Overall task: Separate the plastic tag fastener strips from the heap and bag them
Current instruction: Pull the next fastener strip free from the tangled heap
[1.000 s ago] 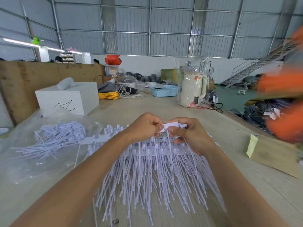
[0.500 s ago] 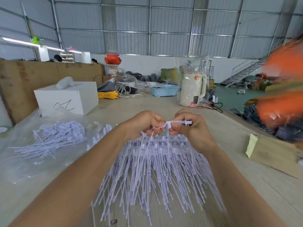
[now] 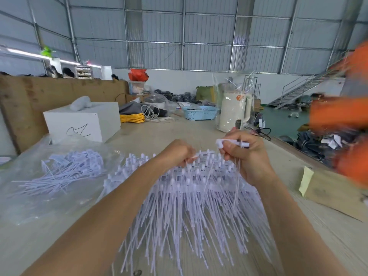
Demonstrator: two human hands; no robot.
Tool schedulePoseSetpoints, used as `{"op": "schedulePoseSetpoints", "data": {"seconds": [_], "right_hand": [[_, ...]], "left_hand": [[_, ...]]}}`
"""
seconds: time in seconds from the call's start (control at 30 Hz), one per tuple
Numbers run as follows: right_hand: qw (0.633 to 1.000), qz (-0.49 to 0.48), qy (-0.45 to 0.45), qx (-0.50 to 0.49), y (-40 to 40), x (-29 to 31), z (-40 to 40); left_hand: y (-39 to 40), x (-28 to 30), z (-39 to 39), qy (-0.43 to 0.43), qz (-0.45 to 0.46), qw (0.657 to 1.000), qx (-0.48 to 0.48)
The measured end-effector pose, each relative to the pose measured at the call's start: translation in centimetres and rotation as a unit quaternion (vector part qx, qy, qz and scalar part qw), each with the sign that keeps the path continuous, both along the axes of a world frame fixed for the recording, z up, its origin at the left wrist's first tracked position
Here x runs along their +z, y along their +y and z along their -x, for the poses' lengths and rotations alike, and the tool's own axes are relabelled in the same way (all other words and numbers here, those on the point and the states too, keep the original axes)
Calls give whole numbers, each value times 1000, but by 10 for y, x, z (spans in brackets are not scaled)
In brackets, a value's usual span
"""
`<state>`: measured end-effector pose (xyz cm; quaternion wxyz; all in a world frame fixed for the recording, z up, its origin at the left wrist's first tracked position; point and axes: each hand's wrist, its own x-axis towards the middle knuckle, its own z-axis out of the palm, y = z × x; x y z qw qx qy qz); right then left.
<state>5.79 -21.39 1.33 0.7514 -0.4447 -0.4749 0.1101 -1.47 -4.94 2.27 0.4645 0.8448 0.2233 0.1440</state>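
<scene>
A heap of white plastic tag fastener strips lies fanned out on the table between my forearms. My right hand pinches the white head bar of one fastener strip, lifted a little above the heap, with its thin strands hanging down past my palm. At the heap's top edge my left hand grips the strips, fingers curled. On the left, a clear plastic bag lies flat, and separated fasteners show through it.
A white box stands at the back left, against a wooden board. A pale kettle in plastic wrap, a blue basket and cables are further back. A wooden block with yellow paper lies right. A blurred person in orange moves at the right edge.
My right hand has risen and moved right, pulling one strip's head up from the heap. My left hand stays at the heap's top edge. The orange figure has shifted.
</scene>
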Motion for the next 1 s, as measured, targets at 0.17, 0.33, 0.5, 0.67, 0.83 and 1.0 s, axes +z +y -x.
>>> {"op": "schedulePoseSetpoints", "data": {"seconds": [0.17, 0.33, 0.5, 0.67, 0.83, 1.0], "right_hand": [[994, 29, 106, -17, -3, -5, -9], [990, 37, 134, -16, 2, -3, -4], [984, 61, 165, -28, 12, 0, 9], [990, 0, 128, -65, 16, 12, 23], [983, -73, 10, -166, -8, 39, 28], [988, 126, 71, -60, -2, 55, 32]], "left_hand": [[-6, -6, 0, -37, -9, 997, -72], [0, -5, 10, 12, -71, 992, -102], [15, -9, 29, 28, -72, 990, -119], [20, -8, 44, -1, -78, 987, -141], [20, -3, 53, -37, -80, 987, -133], [19, -4, 50, -64, -77, 990, -96]]}}
